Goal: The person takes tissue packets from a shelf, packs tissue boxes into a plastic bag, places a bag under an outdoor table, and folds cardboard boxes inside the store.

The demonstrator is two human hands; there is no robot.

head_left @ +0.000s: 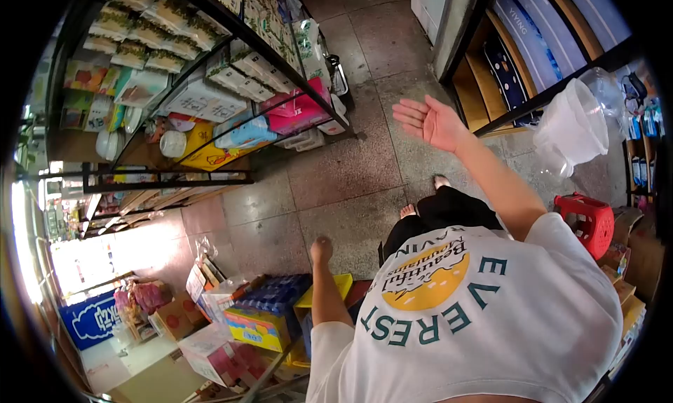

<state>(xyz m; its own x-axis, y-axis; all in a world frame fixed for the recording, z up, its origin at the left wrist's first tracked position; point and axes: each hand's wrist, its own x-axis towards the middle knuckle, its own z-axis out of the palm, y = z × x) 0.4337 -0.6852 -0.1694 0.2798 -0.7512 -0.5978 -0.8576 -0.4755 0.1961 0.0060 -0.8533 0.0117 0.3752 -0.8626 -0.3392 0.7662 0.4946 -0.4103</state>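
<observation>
My right hand (431, 123) is stretched out over the tiled floor, palm showing and fingers extended, with nothing in it. It is between the left-hand shelf of packaged goods and the wooden shelf (477, 87) on the right. My left hand (321, 250) hangs low in front of my body, small in view and curled like a fist. No object shows in it. Close by it are a yellow bin edge (341, 289) and a dark blue plaid pack (270, 293), both apart from the hand.
A black-framed rack (280, 91) holds tissue packs and a pink package (300, 108). Blue boxes (536, 35) fill the right shelf. A white translucent bin (575, 126) and a red plastic stool (585, 224) stand at right. Cartons (210, 350) are stacked lower left. Tiled floor (343, 172) runs between.
</observation>
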